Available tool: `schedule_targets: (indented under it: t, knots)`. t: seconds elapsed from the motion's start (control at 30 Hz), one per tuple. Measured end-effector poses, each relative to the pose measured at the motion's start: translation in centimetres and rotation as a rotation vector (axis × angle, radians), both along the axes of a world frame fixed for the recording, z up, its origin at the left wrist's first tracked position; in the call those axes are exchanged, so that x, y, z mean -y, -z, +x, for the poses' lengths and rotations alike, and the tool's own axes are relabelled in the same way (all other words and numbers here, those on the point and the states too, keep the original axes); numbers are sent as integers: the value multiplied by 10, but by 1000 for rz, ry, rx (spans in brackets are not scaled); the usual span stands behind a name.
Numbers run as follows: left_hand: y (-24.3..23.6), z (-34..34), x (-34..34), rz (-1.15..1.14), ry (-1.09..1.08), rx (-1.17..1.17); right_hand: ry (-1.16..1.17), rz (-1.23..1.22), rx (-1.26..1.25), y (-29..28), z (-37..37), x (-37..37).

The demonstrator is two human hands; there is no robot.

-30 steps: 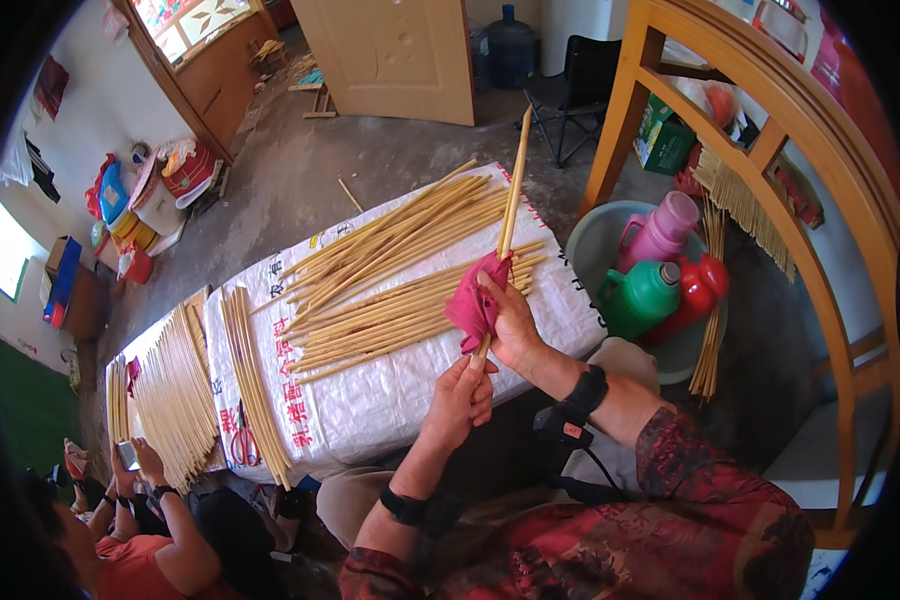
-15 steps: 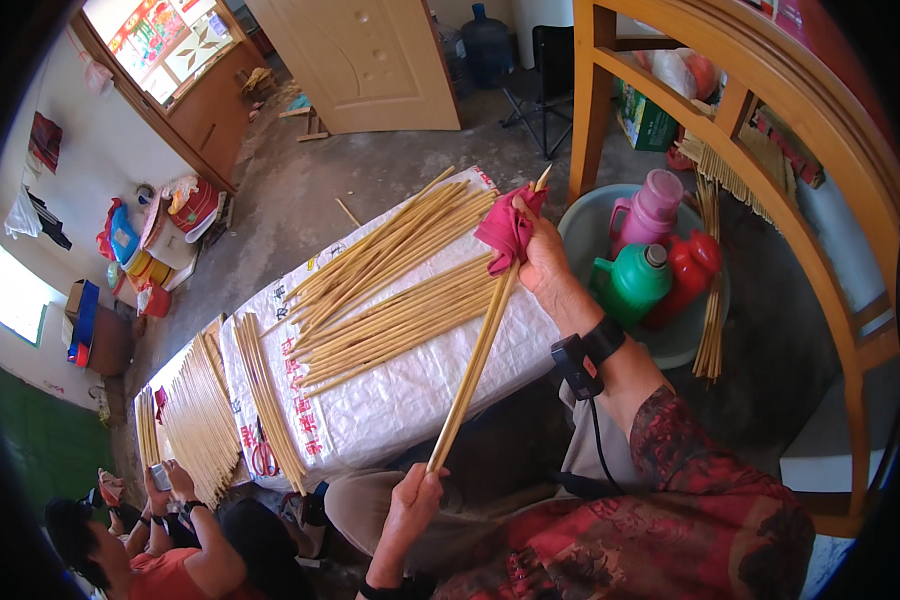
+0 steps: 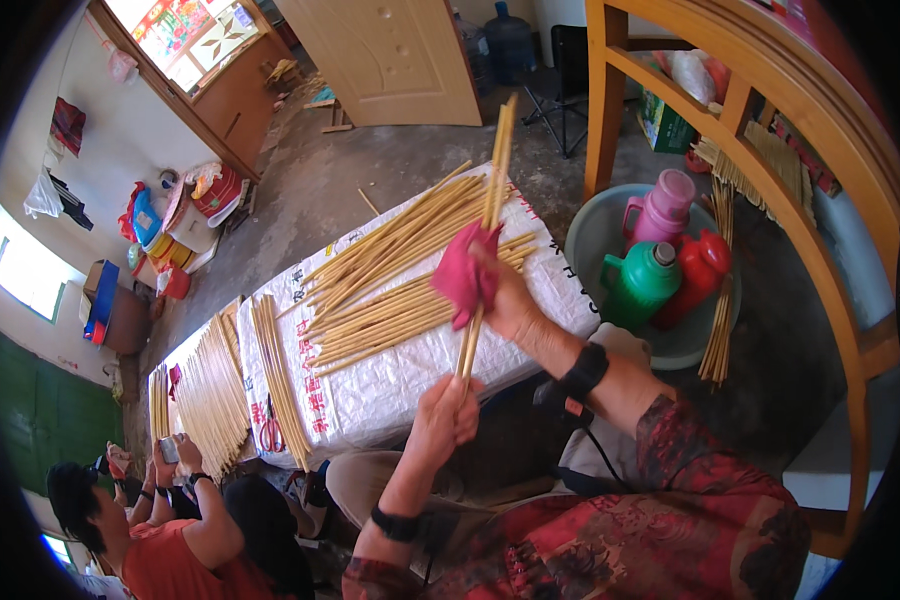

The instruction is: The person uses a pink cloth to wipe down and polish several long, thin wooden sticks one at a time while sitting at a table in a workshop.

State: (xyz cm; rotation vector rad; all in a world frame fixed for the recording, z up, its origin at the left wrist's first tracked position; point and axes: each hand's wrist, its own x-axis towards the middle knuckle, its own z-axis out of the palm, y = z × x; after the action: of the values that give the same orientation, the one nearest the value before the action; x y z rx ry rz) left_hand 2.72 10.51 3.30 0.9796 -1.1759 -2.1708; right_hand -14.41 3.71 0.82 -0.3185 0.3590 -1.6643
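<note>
My left hand [image 3: 440, 418] is closed round the lower end of a few thin tan sticks [image 3: 500, 160], which slant up and away from me over the table. Partway along them, my right hand [image 3: 513, 298] grips a crumpled pink cloth [image 3: 466, 275] wrapped round the sticks. Under and beyond my hands, loose sticks [image 3: 395, 240] lie in overlapping rows on a white woven plastic sheet [image 3: 370, 395]. A narrower row of sticks [image 3: 282, 375] lies at the sheet's left end, beside red-handled scissors [image 3: 269, 432].
A basin [image 3: 580, 235] at the right holds pink, green [image 3: 642, 284] and red flasks. A wooden chair frame [image 3: 598, 110] rises beside it. At lower left a person in red [image 3: 185, 545] holds a phone near more laid-out sticks [image 3: 213, 395]. A door [image 3: 380, 60] stands at the back.
My right hand and the cloth have slid down the sticks toward my left hand. The sticks now point more steeply away, their far ends showing well past the cloth. My left hand has risen slightly.
</note>
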Motion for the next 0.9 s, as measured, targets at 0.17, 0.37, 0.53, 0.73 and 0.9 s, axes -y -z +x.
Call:
schedule_targets:
  t: [0.17, 0.37, 0.53, 0.73, 0.9]
  knots:
    - [-1, -42, 30, -58, -100, 61, 37, 85, -157, -10, 19, -19]
    - [3, -53, 16, -262, -116, 200, 99, 66, -175, -19, 11, -22]
    - [9, -7, -14, -328, 84, 366, 281, 126, -93, -20, -34, -7]
    - [15, 66, -64, -173, 101, 318, 325, 129, -81, -19, -53, -1]
    - [14, 65, -66, -233, 70, 392, 293, 72, -36, -7, -67, 11]
